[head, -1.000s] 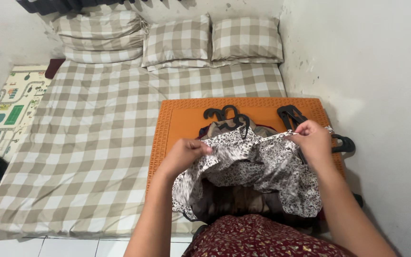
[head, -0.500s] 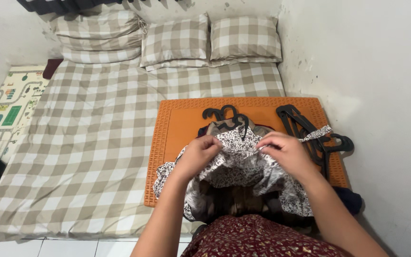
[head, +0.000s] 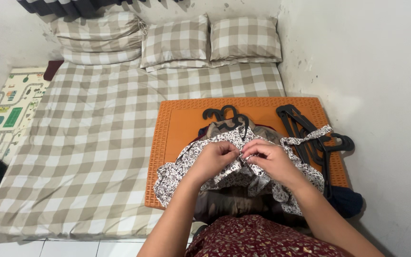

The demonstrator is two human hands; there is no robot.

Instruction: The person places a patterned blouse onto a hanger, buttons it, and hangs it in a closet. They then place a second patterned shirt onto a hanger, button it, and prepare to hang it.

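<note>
Your floral-print garment (head: 224, 173), white with small dark flowers, lies bunched across the near half of the orange plastic board (head: 181, 119). Its long axis runs from 9 o'clock to 3 o'clock, and a thin strap end (head: 310, 137) trails toward 2 o'clock over the black hangers (head: 305, 133). No container is in view; the board serves as the work surface and carries the garment, a second cluster of black hangers (head: 227, 115) at 12 o'clock of your hands, and a brownish garment (head: 224, 127) partly hidden beneath the print.

Your left hand (head: 213, 159) and right hand (head: 268, 159) meet at the middle of the garment, fingertips nearly touching. Each hand is curled nearly closed, pinching a fold of the printed fabric between thumb and fingers.

The board rests on a beige checked mattress (head: 96, 143), with three matching pillows (head: 177, 40) at 12 o'clock. A dark blue cloth (head: 346, 200) lies at 4 o'clock beside the wall.
</note>
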